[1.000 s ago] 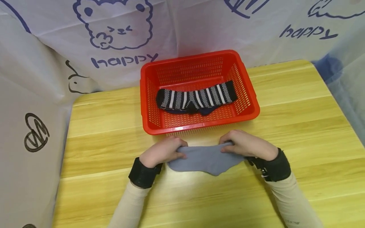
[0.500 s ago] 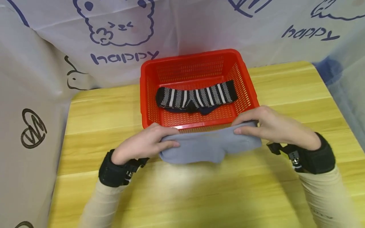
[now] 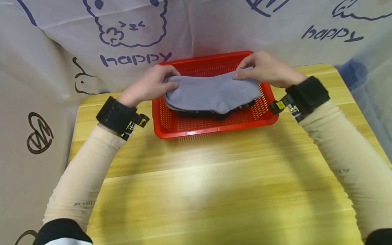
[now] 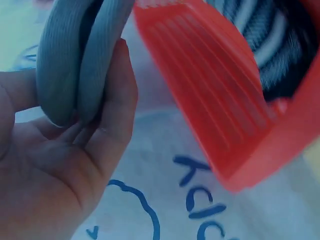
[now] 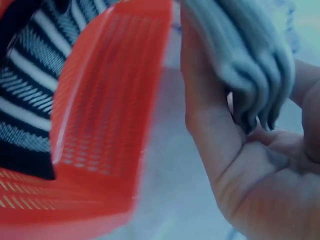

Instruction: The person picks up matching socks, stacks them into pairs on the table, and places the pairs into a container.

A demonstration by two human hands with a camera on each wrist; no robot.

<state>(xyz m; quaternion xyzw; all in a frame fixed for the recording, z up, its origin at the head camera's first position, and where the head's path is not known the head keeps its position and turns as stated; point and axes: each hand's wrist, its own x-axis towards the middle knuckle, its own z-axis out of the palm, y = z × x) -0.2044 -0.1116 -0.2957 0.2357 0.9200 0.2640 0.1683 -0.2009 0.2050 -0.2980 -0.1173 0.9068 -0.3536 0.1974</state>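
Observation:
A pair of plain grey socks (image 3: 211, 92), one lying on the other, is stretched sideways over the red plastic basket (image 3: 214, 130). My left hand (image 3: 150, 85) pinches the rounded toe end between thumb and fingers; two separate layers show there in the left wrist view. At the cuff end, my right hand (image 3: 267, 69) grips the socks (image 5: 250, 55), whose folded layers hang between thumb and fingers. Beneath them in the basket lie black-and-white striped socks (image 5: 30, 95), mostly covered in the head view. Both wrist views show the grey socks held above the basket's rim.
The basket stands at the back of a wood-grain table (image 3: 196, 183), close to a white cloth (image 3: 214, 30) with blue drawings and lettering. More pale cloth (image 3: 27, 95) hangs along the left side.
Both hands have lifted the grey socks off the table and carried them forward, from in front of the basket to over it. The striped socks are now largely covered from above.

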